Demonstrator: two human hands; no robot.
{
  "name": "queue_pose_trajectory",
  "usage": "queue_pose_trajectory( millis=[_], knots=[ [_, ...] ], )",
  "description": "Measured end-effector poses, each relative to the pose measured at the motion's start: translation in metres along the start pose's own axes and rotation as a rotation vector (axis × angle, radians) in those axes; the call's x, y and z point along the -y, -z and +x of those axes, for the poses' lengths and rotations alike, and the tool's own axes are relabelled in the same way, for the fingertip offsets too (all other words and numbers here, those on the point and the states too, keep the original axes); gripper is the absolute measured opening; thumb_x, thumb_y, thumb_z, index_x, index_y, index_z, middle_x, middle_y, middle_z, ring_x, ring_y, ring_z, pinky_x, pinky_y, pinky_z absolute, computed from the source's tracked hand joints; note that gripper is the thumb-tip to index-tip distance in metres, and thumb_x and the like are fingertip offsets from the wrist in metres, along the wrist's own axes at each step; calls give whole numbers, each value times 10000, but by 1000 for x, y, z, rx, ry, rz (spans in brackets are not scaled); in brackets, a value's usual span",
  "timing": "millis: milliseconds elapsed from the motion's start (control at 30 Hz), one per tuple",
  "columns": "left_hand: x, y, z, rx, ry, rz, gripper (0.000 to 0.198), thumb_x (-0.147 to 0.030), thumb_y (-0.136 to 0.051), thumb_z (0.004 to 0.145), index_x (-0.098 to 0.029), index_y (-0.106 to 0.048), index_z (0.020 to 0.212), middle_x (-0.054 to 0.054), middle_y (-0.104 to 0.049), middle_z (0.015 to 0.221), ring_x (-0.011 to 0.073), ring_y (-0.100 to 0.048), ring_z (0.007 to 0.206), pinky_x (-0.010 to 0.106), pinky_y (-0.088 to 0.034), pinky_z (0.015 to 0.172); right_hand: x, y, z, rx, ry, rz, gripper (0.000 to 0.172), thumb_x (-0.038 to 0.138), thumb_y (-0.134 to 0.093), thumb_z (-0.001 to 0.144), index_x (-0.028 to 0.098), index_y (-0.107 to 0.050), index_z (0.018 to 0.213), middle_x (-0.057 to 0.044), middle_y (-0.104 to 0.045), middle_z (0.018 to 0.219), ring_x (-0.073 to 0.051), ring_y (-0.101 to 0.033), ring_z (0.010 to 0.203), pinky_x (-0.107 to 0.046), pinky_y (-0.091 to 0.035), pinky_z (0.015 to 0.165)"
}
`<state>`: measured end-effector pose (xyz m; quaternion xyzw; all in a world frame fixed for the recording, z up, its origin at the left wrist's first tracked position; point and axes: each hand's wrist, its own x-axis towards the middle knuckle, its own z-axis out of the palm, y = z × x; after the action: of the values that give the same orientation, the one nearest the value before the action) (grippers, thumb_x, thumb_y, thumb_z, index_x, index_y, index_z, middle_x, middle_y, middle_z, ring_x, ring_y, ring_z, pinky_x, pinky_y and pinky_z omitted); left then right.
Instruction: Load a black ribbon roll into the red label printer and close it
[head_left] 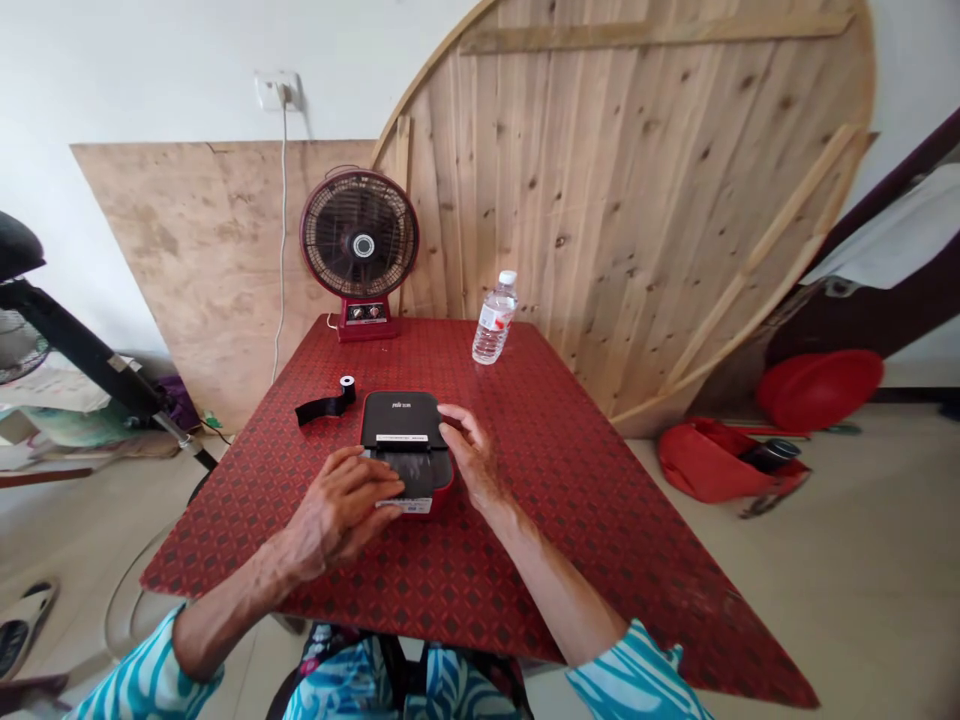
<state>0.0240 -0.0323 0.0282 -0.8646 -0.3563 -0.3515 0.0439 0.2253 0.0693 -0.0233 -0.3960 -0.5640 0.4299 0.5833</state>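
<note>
One black and red box [406, 452], middle of the frame, on a red table [570, 540]. Left hand [337, 505] over its lower left, fingers bent, close together; can't tell if gripping. Right hand [472, 460] at its right edge, fingertips a little apart; can't tell if pinching. Black strip [328, 405] left of middle, clear bottle [493, 322] above, fan [360, 235] upper left.
</note>
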Motion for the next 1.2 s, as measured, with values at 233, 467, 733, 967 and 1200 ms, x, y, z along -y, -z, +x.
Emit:
queue_pose_trajectory(
  millis=[233,467,733,967,1200],
  knots=[
    [33,5,-7,2,216,-1,388,-397,-378,995,-194,-551,1277,124,-597,1283,248,-529,1207,417,-411,988,-2,-3,2,-10,-72,64,278,331,-581,776,261,-662,1032,-24,-649,1162,-214,-567,1126,-404,-415,1028],
    [36,-6,-7,33,128,87,382,-364,-406,988,-176,-530,1296,129,-620,1261,250,-545,1182,427,-387,995,0,-2,0,27,-56,44,286,324,-559,801,262,-642,1067,-37,-616,1202,-214,-547,1165,-417,-412,1045],
    [39,-6,-11,19,295,-151,333,-326,-448,964,-200,-616,1221,116,-632,1258,252,-555,1188,426,-412,1021,-4,2,0,81,56,-17,310,325,-513,846,275,-625,1131,-41,-565,1266,-206,-498,1235,-412,-392,1081],
    [42,-12,-6,-178,919,-781,511,-441,-684,792,-181,-587,1220,114,-656,1184,282,-605,1112,414,-485,946,-15,-3,-8,34,-60,92,377,411,-512,869,281,-578,1218,-34,-582,1314,-222,-514,1235,-438,-359,1095],
    [50,-6,9,-28,1086,-1022,660,-345,-773,685,-190,-548,1286,102,-679,1152,292,-610,1099,406,-468,929,-31,-6,-15,-61,-201,152,435,519,-484,862,247,-599,1182,-56,-638,1254,-251,-544,1208,-459,-381,1059]
  ],
)
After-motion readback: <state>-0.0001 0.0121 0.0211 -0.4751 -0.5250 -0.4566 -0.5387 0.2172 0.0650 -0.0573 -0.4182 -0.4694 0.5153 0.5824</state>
